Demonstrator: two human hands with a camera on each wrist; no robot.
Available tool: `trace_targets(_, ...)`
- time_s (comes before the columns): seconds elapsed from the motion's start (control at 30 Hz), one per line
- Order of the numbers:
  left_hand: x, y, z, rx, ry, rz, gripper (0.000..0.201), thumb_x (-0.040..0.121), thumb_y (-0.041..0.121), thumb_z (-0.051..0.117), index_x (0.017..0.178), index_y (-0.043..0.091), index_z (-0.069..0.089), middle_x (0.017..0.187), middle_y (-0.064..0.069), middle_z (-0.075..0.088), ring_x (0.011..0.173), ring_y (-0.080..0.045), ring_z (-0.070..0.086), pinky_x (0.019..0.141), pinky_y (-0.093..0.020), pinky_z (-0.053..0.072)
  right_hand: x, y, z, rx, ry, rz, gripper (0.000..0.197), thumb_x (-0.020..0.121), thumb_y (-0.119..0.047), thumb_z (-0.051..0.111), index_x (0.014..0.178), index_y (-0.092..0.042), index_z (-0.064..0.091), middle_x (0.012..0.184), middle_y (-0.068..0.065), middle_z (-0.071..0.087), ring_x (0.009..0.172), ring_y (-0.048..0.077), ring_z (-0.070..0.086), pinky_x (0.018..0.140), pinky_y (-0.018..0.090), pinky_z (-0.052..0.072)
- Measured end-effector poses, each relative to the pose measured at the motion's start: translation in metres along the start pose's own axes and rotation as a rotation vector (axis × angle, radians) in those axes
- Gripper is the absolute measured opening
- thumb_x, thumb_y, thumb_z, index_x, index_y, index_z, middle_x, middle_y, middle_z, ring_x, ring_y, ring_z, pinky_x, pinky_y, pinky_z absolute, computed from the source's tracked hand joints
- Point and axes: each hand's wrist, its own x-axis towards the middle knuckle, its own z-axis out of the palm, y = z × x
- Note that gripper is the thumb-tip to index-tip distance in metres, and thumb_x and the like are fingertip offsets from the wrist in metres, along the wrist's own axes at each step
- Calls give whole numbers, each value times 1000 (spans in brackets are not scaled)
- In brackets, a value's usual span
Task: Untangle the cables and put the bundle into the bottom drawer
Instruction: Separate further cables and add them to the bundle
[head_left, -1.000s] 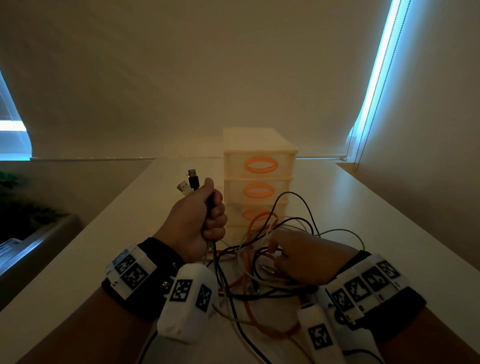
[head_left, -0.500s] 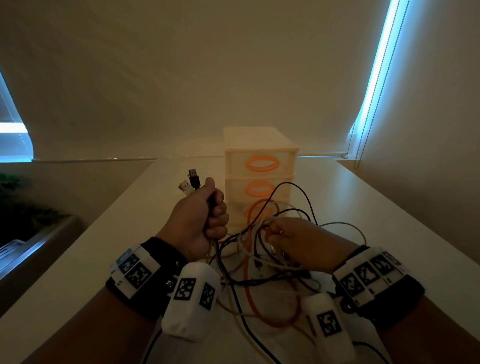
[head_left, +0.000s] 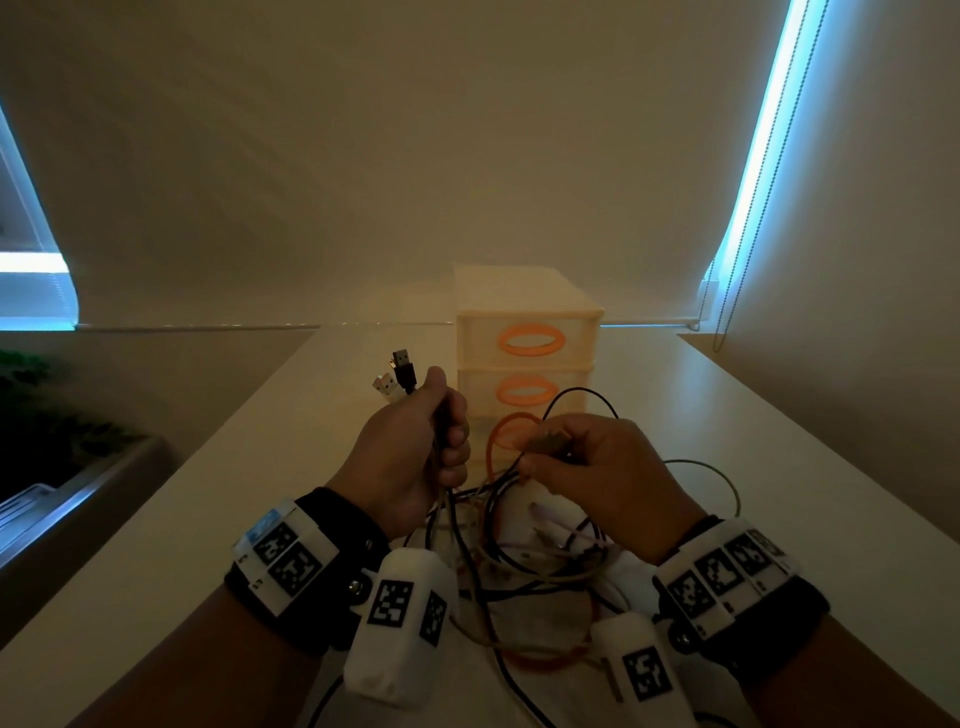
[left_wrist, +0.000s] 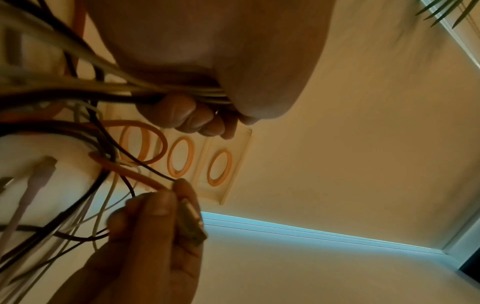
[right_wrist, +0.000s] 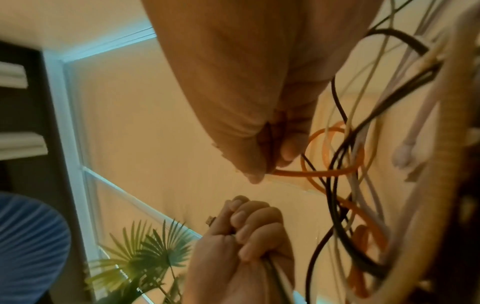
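We see a smooth, matt white surface (head_left: 779, 493) under a translucent cream plastic drawer unit (head_left: 527, 306) with orange plastic handles. The cables (head_left: 519, 571) look rubbery and smooth; the black plug (head_left: 402, 364) ends in shiny metal.

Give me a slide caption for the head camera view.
Left hand grips gathered cable ends while right hand pinches an orange cable's plug before a cream plastic three-drawer unit.

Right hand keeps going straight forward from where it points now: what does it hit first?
Likely the drawer unit: the right hand, pinching an orange cable's plug, sits just before its bottom drawer. Depth is unclear.
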Motion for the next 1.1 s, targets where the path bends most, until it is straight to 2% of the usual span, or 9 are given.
trace_targets(0.2,-3,-1,4,122,36,88,56,108,46,35,90,6,69,72,-5,60,66,-20,54,62,-34,42,10,-23,-3,153,108,-52,20,88,-12,70,107,-18,75,104,2,74,97,15,70,85,29,58)
trace_targets(0.3,-4,0,7,111,25,103,57,108,45,33,102,5,73,86,-10,70,80,-22,67,74,-40,49,17,-39,-3,297,98,5,22,94,-13,63,112,-22,72,88,8,74,76,24,73,75,42,62)
trace_targets(0.43,-7,2,11,-17,-76,68,56,108,47,30,127,9,67,111,-21,71,103,-32,68,95,-49,52,30,-51,10,72,138,-98,29,98,-21,58,125,-27,66,70,-14,67,60,-2,64,57,15,50)
trace_targets(0.63,-8,2,11,-105,-162,82,57,106,49,33,128,8,66,115,-17,72,104,-36,70,90,-53,58,34,-52,33,243,32,-15,23,96,-10,54,103,-31,47,91,2,70,86,19,71,68,45,61)
trace_targets(0.7,-7,2,9,-112,-75,82,61,106,51,31,111,5,70,97,-15,74,80,-29,72,69,-43,61,31,-47,32,246,35,-19,21,96,-10,58,100,-29,51,90,0,69,78,17,69,65,41,59)
trace_targets(0.77,-4,2,6,-100,45,90,63,104,55,32,92,4,68,68,-9,56,52,-19,54,48,-30,46,28,-39,31,270,74,-6,18,96,-7,57,98,-24,53,86,1,66,64,17,60,55,34,50)
trace_targets(0.87,1,5,3,-124,62,52,53,101,54,45,77,9,60,61,1,17,45,-10,17,39,-21,18,24,-26,30,208,119,-9,17,94,-9,60,97,-25,56,92,3,67,70,22,60,59,31,46)
trace_targets(1.0,4,7,2,-180,6,17,33,104,35,51,106,6,68,57,6,14,42,-6,13,35,-17,14,22,-25,33,215,101,-23,14,93,-15,62,99,-27,57,93,0,72,85,28,66,74,48,55)
trace_targets(1.1,5,4,-2,-241,45,-7,42,108,36,42,112,1,66,52,7,18,38,-6,16,36,-16,14,22,-28,32,274,83,-12,13,95,-10,60,102,-18,54,92,1,75,77,31,63,69,43,51)
